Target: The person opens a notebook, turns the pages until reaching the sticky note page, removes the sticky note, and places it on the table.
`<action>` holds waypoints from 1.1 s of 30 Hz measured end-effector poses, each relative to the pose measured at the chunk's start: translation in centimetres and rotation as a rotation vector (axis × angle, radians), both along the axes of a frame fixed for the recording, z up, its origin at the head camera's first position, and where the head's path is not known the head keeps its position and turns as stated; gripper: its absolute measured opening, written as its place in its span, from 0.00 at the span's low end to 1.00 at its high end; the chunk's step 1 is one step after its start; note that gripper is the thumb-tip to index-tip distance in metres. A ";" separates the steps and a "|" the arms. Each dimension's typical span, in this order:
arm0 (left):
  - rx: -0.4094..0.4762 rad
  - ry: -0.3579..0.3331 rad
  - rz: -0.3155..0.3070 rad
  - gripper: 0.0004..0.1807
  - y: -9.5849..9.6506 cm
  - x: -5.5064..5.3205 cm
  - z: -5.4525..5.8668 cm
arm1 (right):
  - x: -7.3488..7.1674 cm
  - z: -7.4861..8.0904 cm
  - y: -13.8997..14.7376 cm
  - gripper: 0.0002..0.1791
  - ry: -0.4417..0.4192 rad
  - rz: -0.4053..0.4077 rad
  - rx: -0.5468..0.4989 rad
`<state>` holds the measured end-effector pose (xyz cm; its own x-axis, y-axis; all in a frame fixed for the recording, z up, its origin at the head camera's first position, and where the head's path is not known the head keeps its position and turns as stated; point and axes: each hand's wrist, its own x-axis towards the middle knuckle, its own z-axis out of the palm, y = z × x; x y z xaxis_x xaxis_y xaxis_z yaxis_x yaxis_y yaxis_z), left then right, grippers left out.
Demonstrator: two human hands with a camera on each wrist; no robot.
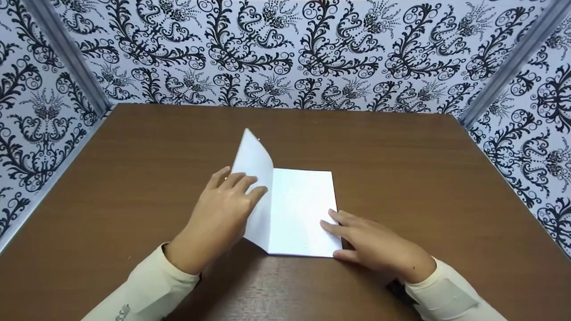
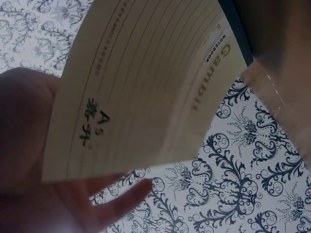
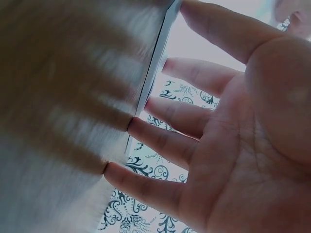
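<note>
An open notebook lies on the brown table, with a blank-looking white right page (image 1: 301,209). Its left leaf (image 1: 255,165) stands raised and curved, and my left hand (image 1: 225,203) touches its inner face with extended fingers. In the left wrist view, the leaf (image 2: 131,97) carries print reading "NOTEBOOK" and "A5", with ruled lines visible; it hides much of the left hand (image 2: 29,136). My right hand (image 1: 372,243) rests at the notebook's right edge, fingers spread and fingertips on the page. In the right wrist view, several fingertips meet the notebook's edge (image 3: 158,60).
The brown table (image 1: 401,165) extends around the notebook. Patterned black-and-white walls (image 1: 285,53) stand at the back and on both sides, with grey strips (image 1: 67,53) at the corners. Long pale sleeves (image 1: 147,285) cover both forearms.
</note>
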<state>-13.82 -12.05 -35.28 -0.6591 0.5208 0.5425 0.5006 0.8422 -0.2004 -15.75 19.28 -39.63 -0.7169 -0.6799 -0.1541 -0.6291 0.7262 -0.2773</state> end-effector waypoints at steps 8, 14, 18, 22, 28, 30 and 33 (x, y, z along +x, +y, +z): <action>-0.068 -0.086 0.070 0.17 -0.3 -0.2 -1.5 | -0.1 0.1 -0.1 0.35 0.001 -0.003 0.023; -0.075 -0.244 0.030 0.22 0.3 -0.4 -2.3 | 0.0 0.1 -0.2 0.35 -0.014 -0.016 0.022; -0.046 -0.530 -0.034 0.25 0.9 -0.4 -3.0 | 0.1 0.1 -0.1 0.35 -0.008 -0.014 0.026; -0.044 -0.719 -0.009 0.32 1.5 -0.5 -3.7 | 0.1 0.1 0.0 0.34 -0.005 -0.004 0.017; -0.062 -0.873 0.082 0.43 2.5 -0.6 -4.1 | -0.1 0.2 -0.1 0.35 -0.020 -0.005 0.005; -0.085 -0.889 0.107 0.46 3.0 -0.5 -4.0 | -0.1 0.2 -0.2 0.35 -0.026 -0.006 0.004; -0.142 -0.871 0.128 0.51 3.7 -0.5 -4.0 | -0.2 0.2 -0.3 0.35 -0.022 -0.002 0.004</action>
